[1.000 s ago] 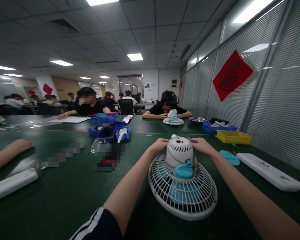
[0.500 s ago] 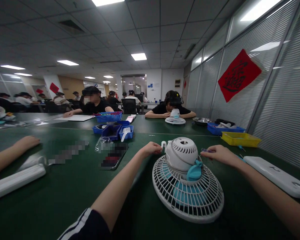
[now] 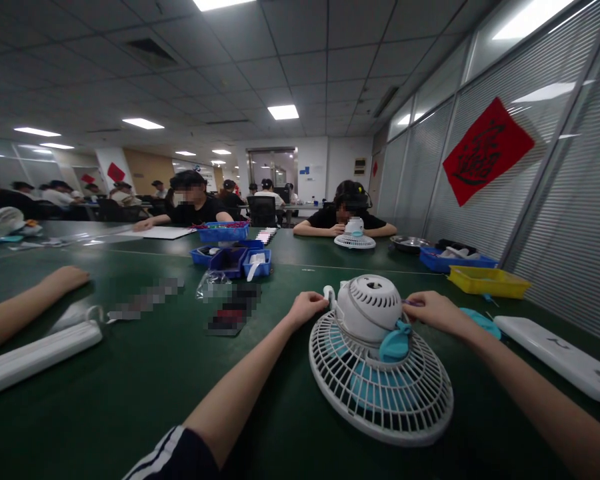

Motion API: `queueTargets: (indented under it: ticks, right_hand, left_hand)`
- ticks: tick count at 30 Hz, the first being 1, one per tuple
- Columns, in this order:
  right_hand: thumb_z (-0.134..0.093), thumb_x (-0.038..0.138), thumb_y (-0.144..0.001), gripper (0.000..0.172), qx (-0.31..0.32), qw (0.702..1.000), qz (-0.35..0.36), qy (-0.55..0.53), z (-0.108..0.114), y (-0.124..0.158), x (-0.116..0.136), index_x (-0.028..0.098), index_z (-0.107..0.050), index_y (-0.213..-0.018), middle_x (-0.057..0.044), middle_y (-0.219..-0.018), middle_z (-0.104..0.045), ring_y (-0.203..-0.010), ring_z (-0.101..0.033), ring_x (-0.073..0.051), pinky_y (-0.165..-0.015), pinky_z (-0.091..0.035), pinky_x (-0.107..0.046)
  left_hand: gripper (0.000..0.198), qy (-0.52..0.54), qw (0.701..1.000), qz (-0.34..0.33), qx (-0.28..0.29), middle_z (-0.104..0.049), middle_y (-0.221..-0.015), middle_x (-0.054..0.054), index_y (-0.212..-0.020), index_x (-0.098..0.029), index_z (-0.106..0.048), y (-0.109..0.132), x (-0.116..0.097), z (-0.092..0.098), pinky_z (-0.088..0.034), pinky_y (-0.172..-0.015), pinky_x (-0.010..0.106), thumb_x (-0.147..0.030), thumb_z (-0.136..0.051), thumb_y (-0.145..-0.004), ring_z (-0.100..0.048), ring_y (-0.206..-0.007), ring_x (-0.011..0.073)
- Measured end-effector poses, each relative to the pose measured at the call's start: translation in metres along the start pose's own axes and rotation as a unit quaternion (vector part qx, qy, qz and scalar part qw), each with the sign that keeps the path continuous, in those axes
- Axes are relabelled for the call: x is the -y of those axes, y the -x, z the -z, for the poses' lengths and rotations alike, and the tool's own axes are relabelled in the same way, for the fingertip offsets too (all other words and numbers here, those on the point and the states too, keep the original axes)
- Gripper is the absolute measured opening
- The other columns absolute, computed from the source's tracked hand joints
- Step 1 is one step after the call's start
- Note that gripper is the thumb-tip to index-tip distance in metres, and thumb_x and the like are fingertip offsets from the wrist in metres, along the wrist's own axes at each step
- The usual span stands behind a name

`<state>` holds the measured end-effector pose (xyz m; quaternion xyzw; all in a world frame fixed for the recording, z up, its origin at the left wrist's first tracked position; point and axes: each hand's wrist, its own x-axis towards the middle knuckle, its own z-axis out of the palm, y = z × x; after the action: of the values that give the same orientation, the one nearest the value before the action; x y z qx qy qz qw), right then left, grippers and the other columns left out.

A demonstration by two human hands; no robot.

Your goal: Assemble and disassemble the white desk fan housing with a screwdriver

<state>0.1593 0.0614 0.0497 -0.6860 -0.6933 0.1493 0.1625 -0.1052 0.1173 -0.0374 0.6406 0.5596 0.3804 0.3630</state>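
A fan head (image 3: 380, 387) lies grille-down on the table, its white motor housing (image 3: 370, 308) facing up and pale blue blades showing through the grille. On the housing's lower right sits a light-blue knob-like part (image 3: 396, 343). My left hand (image 3: 307, 309) is closed in a pinch at a small white hook-shaped part (image 3: 329, 293) beside the housing; whether that part is joined to it I cannot tell. At the housing's right side, my right hand (image 3: 433, 310) pinches a small purplish see-through piece (image 3: 408, 303), mostly hidden by the fingers.
To the right lie a white fan base (image 3: 560, 357), a light-blue disc (image 3: 481, 323) and a yellow tray (image 3: 490, 281). Blue bins (image 3: 229, 262) and a blurred phone-like item (image 3: 234, 310) are left of centre. Another person's arm (image 3: 40, 293) rests at far left; a person sits opposite with another fan.
My right hand has moved left with the small purplish piece, from apart to against the housing's side. A light-blue disc behind my right wrist shows more. The left hand stays at the hook-shaped part.
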Motion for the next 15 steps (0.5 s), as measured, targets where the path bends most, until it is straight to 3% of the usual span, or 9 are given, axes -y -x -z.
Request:
queueTargets:
  ticks: [5, 10, 15]
  right_hand:
    - [-0.056, 0.036, -0.078, 0.024, -0.099, 0.995, 0.002, 0.025, -0.017, -0.006, -0.014, 0.016, -0.07, -0.078, -0.01, -0.084, -0.072, -0.079, -0.067, -0.024, -0.063, -0.046, -0.029]
    - [-0.049, 0.026, -0.084, 0.025, -0.102, 0.994, 0.021, 0.03, -0.048, -0.01, -0.03, 0.014, -0.069, -0.094, -0.011, -0.091, -0.072, -0.083, -0.067, -0.023, -0.068, -0.047, -0.027]
    - [-0.051, 0.024, -0.084, 0.025, -0.117, 0.992, 0.037, 0.006, -0.052, -0.011, -0.032, 0.016, -0.07, -0.097, -0.01, -0.097, -0.072, -0.089, -0.067, -0.022, -0.074, -0.047, -0.027]
  left_hand:
    - [0.024, -0.055, 0.997, -0.021, -0.044, -0.073, -0.084, 0.007, -0.089, -0.012, -0.071, 0.003, -0.001, -0.005, -0.048, -0.076, 0.024, -0.028, -0.059, -0.077, -0.066, -0.082, 0.0179]
    - [0.022, -0.097, 0.993, -0.047, -0.055, -0.074, -0.089, 0.007, -0.086, -0.014, -0.072, 0.009, -0.006, -0.009, -0.047, -0.079, 0.026, -0.028, -0.057, -0.079, -0.067, -0.086, 0.0199]
    - [0.021, -0.096, 0.992, -0.058, -0.056, -0.073, -0.087, 0.007, -0.084, -0.014, -0.072, 0.011, -0.007, -0.009, -0.048, -0.077, 0.026, -0.027, -0.058, -0.077, -0.067, -0.084, 0.0202]
